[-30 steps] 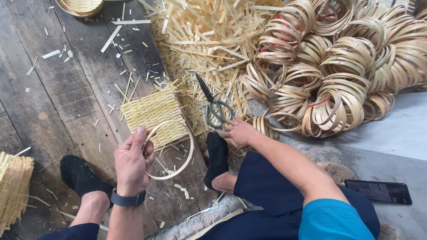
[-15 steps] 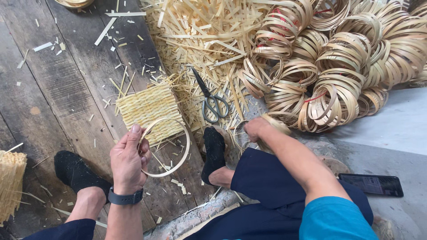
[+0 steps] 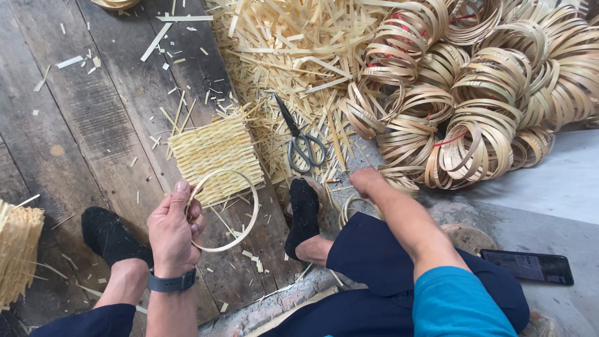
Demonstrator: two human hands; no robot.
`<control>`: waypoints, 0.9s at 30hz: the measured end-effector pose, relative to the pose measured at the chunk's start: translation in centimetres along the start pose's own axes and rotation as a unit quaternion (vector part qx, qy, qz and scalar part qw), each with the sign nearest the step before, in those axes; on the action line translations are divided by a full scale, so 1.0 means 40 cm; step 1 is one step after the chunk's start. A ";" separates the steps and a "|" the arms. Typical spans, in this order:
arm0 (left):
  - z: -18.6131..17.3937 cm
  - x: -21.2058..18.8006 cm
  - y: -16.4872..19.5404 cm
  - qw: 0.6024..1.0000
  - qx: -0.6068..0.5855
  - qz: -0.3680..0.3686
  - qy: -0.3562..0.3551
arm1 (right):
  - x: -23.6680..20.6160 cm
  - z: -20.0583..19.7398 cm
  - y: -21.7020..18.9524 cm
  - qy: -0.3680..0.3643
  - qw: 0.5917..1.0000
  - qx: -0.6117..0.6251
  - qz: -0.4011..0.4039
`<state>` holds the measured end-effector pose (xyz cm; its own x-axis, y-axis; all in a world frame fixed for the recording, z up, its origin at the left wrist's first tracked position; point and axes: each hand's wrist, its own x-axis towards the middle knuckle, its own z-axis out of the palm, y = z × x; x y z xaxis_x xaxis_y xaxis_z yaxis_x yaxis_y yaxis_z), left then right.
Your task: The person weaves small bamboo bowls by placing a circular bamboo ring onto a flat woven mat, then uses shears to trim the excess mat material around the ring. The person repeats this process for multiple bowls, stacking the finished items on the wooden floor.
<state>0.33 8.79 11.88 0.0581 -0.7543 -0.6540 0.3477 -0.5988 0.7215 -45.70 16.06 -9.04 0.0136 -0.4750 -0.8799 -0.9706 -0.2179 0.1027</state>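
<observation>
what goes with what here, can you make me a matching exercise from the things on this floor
Things:
1. hoop
2. scissors
3. phone
4. woven mat

Places:
a. on the grey floor by the right knee
b. held in the left hand
c. flat on the planks between the feet
d. on the loose strips, beyond the right hand

Pairs: 1-b, 2-d, 3-a, 4-c
</observation>
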 end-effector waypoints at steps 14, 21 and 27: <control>-0.001 0.013 -0.008 0.999 -0.026 -0.029 0.013 | 0.018 -0.060 -0.123 0.239 0.964 0.103 -0.063; 0.015 0.020 -0.017 0.999 0.004 -0.034 0.014 | 0.033 -0.127 -0.055 0.118 0.915 0.366 0.124; 0.007 0.014 -0.020 0.999 0.002 -0.035 0.014 | 0.044 -0.003 -0.140 -0.031 0.968 0.245 0.051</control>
<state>-0.18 8.78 11.00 0.0592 -0.7029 -0.7088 0.3487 -0.6508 0.6745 -40.21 16.34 -11.12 -0.0874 -0.4165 -0.9049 -0.9640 0.2644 -0.0286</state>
